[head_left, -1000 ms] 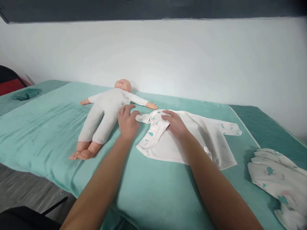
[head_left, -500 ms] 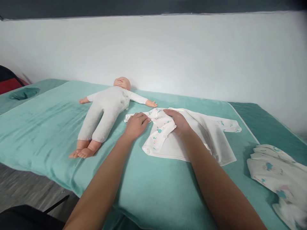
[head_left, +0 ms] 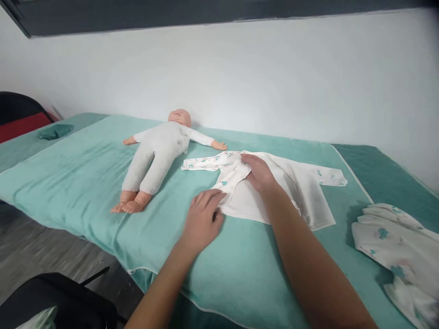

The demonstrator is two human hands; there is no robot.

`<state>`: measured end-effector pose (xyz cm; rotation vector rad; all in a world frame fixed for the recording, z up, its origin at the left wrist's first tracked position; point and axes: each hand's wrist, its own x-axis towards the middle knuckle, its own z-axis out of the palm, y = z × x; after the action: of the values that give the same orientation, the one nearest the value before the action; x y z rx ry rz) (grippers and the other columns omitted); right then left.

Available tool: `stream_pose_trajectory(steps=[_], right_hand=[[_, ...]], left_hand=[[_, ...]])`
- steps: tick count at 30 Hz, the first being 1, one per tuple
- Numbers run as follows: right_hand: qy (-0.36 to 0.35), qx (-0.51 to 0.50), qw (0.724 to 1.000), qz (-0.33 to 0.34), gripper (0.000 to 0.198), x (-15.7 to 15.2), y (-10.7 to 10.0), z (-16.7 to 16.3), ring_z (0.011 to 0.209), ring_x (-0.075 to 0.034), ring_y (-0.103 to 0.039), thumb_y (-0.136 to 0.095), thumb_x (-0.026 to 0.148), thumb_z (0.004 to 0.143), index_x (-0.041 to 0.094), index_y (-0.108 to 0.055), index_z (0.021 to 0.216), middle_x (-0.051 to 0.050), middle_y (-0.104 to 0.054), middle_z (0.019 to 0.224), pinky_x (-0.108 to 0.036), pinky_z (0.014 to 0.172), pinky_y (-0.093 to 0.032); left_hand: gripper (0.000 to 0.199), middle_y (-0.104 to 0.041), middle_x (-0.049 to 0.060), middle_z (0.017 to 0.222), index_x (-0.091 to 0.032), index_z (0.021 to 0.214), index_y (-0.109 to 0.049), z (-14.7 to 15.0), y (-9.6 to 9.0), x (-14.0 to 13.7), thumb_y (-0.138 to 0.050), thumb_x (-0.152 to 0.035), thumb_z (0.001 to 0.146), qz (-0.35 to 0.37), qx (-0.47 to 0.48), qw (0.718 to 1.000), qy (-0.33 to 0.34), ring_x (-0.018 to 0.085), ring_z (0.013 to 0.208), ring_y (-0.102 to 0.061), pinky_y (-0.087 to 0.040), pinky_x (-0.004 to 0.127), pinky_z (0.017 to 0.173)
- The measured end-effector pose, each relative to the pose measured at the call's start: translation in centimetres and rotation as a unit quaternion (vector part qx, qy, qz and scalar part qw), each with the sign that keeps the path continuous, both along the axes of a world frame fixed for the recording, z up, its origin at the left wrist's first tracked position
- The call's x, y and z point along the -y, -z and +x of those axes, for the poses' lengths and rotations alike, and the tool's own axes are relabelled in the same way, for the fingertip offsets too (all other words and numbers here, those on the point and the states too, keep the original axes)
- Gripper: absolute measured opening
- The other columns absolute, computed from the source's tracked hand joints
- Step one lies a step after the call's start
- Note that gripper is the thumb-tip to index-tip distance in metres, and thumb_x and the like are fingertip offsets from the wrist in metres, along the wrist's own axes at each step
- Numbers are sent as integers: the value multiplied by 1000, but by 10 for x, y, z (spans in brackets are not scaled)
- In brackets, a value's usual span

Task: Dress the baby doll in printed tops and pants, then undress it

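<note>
White shirt, one edge partly hidden by the left hand — patterned cloth, cut off at right.

Left hand palm-down, loosely curled; right hand farther forward.

On the bed, the doll lies left of the shirt, the bundle right of it; the wall stands behind, a chair front left.

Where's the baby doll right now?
In the head view, the baby doll lies face up left of center on the teal cover, left of the spread-out white shirt, its head toward the white wall.
</note>
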<state>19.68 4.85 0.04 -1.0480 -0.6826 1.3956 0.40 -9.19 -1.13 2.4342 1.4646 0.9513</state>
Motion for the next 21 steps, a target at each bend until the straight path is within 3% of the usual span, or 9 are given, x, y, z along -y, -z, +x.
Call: stream_pose_trajectory(steps=[4, 7, 11, 13, 16, 18, 21], right_hand=[[-57, -86, 994, 28, 7, 1, -5, -2, 83, -16, -65, -70, 16, 77, 17, -65, 82, -6, -69, 94, -24, 70, -58], [-81, -143, 984, 64, 14, 4, -10, -9, 84, -16, -67, -70, 16, 78, 18, -63, 90, -4, -68, 88, -27, 82, -59], [-127, -157, 973, 112, 38, 8, -14, -22, 101, -19, -68, -73, 16, 75, 21, -57, 109, -4, -70, 93, -36, 99, -54], [-149, -119, 973, 129, 47, 8, -12, -28, 110, -19, -66, -74, 18, 74, 24, -55, 117, -4, -70, 102, -38, 102, -51], [-148, -12, 979, 142, 51, 3, -3, -34, 119, -18, -60, -71, 19, 73, 27, -53, 120, -4, -66, 115, -36, 102, -49], [-126, 80, 978, 146, 45, -4, 6, -38, 116, -17, -60, -67, 18, 72, 26, -54, 115, -4, -64, 117, -33, 99, -49], [-74, 186, 968, 152, 33, -12, 16, -41, 95, -15, -65, -62, 22, 73, 24, -52, 105, -1, -65, 100, -31, 88, -51]], left_hand=[[32, -67, 5, 112, -23, 112, -65, 2, 2, -8, -52, -10, 86, 5, 1, 996, -92, 24, 106, -58, -42, 40, 88], [14, -67, 4, 92, -20, 94, -65, -1, 2, -11, -51, -20, 91, -16, 80, 985, -151, 22, 89, -59, -42, 37, 80], [20, -60, -1, 74, -21, 91, -57, -6, 1, -7, -51, -40, 94, -87, 286, 919, -256, 16, 69, -55, -41, 30, 65], [26, -53, -4, 67, -21, 81, -54, -7, -1, -4, -49, -43, 95, -95, 306, 911, -262, 14, 63, -48, -37, 28, 60], [37, -41, -4, 61, -21, 65, -40, -8, -1, -4, -46, -41, 96, -74, 273, 925, -255, 13, 60, -41, -33, 28, 58], [35, -43, -3, 64, -22, 66, -39, -8, 2, -7, -46, -38, 96, -45, 257, 932, -252, 14, 65, -44, -36, 29, 61], [20, -55, 0, 78, -23, 77, -48, -8, 6, -11, -49, -33, 94, -3, 245, 936, -251, 17, 77, -52, -44, 31, 70]])
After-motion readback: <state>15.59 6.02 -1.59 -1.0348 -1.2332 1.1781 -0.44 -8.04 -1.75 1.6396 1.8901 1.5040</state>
